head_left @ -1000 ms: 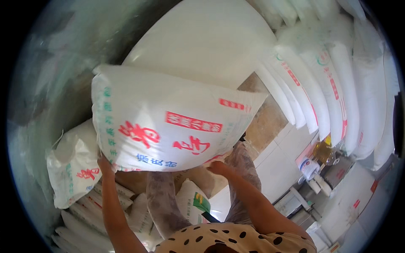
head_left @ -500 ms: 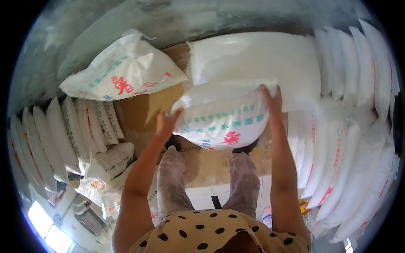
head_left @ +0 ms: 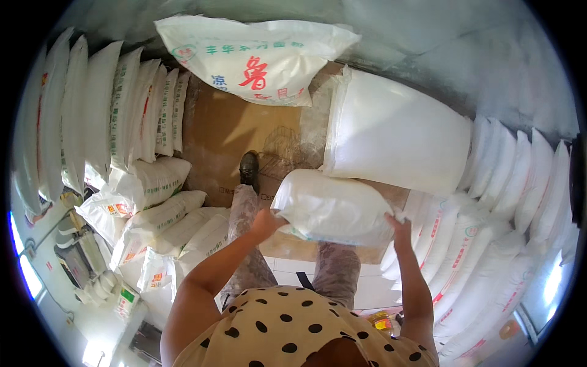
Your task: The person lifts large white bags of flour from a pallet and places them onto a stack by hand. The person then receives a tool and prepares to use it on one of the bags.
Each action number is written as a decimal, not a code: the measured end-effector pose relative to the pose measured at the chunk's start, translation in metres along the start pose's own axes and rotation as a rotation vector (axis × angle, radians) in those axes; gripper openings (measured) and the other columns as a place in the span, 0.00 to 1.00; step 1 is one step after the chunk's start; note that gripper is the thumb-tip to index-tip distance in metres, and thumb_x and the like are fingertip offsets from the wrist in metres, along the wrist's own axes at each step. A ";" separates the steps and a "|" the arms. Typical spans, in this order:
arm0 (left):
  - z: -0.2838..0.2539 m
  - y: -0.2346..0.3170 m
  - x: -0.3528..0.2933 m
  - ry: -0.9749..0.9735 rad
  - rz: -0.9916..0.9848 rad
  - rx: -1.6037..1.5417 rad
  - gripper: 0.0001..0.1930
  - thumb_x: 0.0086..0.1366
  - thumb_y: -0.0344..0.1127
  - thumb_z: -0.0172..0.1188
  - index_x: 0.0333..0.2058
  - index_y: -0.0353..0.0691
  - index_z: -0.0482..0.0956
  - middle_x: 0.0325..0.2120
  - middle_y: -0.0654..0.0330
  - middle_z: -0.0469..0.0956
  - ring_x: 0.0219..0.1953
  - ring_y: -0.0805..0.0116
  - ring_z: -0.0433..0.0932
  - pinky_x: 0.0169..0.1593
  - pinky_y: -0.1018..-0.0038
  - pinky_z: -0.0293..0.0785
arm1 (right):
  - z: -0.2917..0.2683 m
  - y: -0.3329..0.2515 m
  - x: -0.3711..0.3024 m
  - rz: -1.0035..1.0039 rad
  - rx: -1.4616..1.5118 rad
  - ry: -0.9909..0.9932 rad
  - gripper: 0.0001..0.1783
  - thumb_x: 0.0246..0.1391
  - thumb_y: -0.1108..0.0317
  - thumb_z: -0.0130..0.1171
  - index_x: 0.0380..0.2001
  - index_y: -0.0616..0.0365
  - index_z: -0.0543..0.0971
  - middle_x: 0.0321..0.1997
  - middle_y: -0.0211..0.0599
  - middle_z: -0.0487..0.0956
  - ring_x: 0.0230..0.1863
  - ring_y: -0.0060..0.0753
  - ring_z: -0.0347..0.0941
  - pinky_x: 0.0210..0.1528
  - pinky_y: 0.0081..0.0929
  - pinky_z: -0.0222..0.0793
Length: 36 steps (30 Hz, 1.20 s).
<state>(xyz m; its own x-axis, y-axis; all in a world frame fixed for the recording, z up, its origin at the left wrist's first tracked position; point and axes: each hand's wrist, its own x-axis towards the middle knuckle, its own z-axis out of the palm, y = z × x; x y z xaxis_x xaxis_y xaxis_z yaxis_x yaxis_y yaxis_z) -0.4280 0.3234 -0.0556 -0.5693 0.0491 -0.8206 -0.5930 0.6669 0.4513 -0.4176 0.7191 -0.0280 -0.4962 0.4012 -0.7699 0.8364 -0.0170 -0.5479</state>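
White sack (head_left: 333, 208) is gripped between hands (head_left: 267, 224) at opposite ends.

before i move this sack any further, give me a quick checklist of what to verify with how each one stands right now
1. Left hand on the held sack: ok, it grips the left end.
2. Right hand on the held sack: ok, it grips the right end.
3. Left shoe in sight: ok, it shows on the brown floor surface.
4. Right foot in sight: not ok, the held sack hides it.
5. Held sack free of the large plain white sack ahead: cannot tell, they overlap in this view.
6. Printed sack by the wall apart from the held sack: ok, floor shows between them.
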 end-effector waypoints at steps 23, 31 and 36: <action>-0.240 0.090 -0.153 0.240 0.099 -0.105 0.16 0.46 0.34 0.59 0.33 0.29 0.77 0.21 0.53 0.77 0.24 0.67 0.75 0.30 0.71 0.70 | 0.060 -0.158 -0.168 -0.044 0.046 -0.322 0.27 0.35 0.68 0.68 0.38 0.68 0.68 0.35 0.39 0.72 0.37 0.32 0.71 0.41 0.29 0.66; -0.357 0.102 -0.030 0.320 0.180 0.064 0.20 0.47 0.37 0.59 0.38 0.28 0.75 0.27 0.49 0.77 0.29 0.63 0.77 0.34 0.69 0.69 | 0.202 -0.187 -0.065 -0.146 0.202 -0.315 0.27 0.36 0.60 0.67 0.35 0.71 0.73 0.33 0.45 0.76 0.35 0.33 0.73 0.36 0.27 0.68; -0.406 0.061 0.093 0.581 0.124 0.104 0.20 0.50 0.42 0.59 0.34 0.29 0.75 0.25 0.47 0.76 0.29 0.55 0.75 0.35 0.66 0.68 | 0.309 -0.264 0.004 -0.502 0.159 -0.151 0.22 0.42 0.56 0.64 0.30 0.67 0.76 0.29 0.36 0.76 0.30 0.25 0.71 0.35 0.22 0.65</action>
<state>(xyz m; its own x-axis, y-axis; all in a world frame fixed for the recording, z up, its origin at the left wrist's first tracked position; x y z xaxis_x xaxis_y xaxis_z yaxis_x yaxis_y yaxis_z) -0.7483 0.0666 0.0384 -0.8659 -0.2638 -0.4250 -0.4603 0.7528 0.4705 -0.7121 0.4425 0.0125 -0.8633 0.2595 -0.4329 0.4482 -0.0004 -0.8939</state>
